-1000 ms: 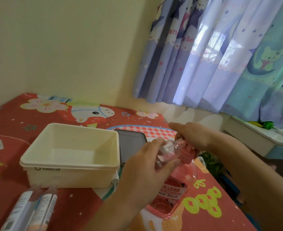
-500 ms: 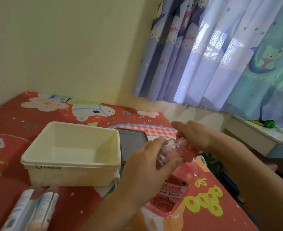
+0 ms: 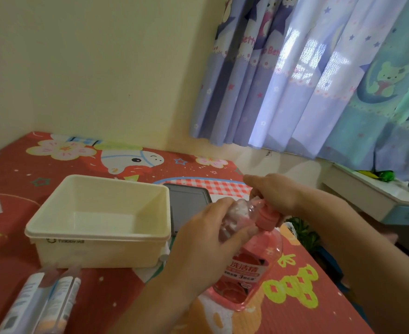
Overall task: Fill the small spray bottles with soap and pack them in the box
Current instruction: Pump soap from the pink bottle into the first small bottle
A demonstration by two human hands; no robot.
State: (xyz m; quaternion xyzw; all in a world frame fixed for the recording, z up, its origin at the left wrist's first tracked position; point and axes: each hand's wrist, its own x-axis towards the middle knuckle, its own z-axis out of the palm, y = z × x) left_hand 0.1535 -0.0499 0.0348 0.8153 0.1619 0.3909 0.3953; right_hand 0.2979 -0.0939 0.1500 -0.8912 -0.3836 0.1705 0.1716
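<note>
A pink soap bottle [image 3: 249, 268] with a pump top stands on the red patterned mat at centre right. My right hand [image 3: 274, 192] rests on top of its pink pump head [image 3: 269, 216]. My left hand [image 3: 205, 239] grips a small clear spray bottle [image 3: 234, 218], tilted with its mouth against the pump spout; pale pink liquid shows inside it. The cream plastic box [image 3: 97, 237] sits to the left with nothing visible inside. Two small white spray bottles [image 3: 44, 302] lie side by side at the bottom left.
A dark tablet [image 3: 186, 203] lies flat behind the box's right corner. The wall runs along the mat's far edge. The mat's right edge drops off beside a pale desk [image 3: 376, 196] under the curtains [image 3: 319, 75].
The view has shifted slightly. Both hands stay at the pump and the small bottle, with hardly any movement between frames.
</note>
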